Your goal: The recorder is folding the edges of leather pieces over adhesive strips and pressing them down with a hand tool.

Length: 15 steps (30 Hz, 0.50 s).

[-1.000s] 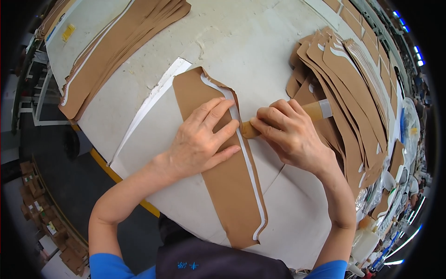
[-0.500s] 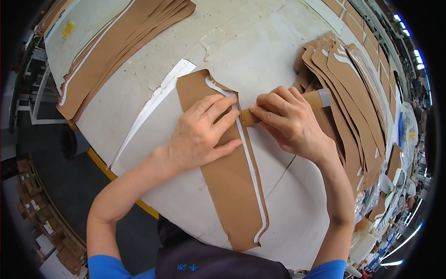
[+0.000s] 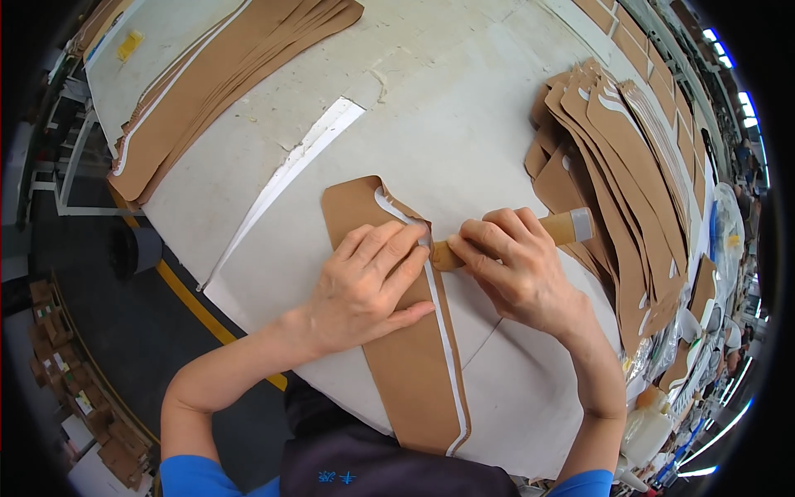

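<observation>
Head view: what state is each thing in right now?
Left hand: open, laid on the brown panel.
Right hand: closed around the tan tool.
Tan tool: held, one end at the panel's edge.
Brown panel: mostly flat, right edge raised near the left hand.
White strip: loose, lying on the table.
Left stack of brown pieces: fanned, overlapping.
Right stack: fanned, overlapping.

1. Your long brown panel [image 3: 406, 373] lies slanted on the white table [image 3: 464, 149], its lower end nearest you; a white strip [image 3: 448, 356] follows its right edge, which curls up near the top.
2. You hold a tan stick [image 3: 557, 229] crosswise, pale-banded at its right end, its rounded left tip against that edge.
</observation>
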{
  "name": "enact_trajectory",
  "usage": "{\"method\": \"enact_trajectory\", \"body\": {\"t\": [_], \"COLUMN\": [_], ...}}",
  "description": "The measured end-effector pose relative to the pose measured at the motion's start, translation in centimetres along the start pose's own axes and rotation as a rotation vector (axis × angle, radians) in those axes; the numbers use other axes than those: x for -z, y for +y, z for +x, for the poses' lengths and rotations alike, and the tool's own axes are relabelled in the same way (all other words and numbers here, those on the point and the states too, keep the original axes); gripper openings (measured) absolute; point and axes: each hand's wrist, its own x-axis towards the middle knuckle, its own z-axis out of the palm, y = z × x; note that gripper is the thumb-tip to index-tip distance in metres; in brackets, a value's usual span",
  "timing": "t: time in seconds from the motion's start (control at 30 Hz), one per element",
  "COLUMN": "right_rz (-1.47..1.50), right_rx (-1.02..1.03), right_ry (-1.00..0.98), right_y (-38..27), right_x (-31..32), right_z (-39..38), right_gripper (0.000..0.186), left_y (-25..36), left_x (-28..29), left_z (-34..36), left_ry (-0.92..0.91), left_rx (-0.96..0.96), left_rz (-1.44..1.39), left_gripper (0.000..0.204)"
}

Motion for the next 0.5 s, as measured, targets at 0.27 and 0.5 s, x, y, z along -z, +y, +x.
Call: {"method": "enact_trajectory", "body": {"t": [0.27,0.5], "right_rz": [-0.003,0.007], "right_rx": [0.004,0.030], "right_ry": [-0.003,-0.033], "right_y": [0.7,1.8], "right_x": [0.4,0.6], "right_z": [1.3,2.1], "right_gripper": [0.037,0.036], "left_y": [-0.2,-0.4], "left_x": [0.5,0.6], "left_z": [0.3,0.4], "left_ry": [-0.017,-0.013], "left_rx": [0.007,0.021], "left_rz": [0.000,0.003], "left_gripper": [0.066,0.064]}}
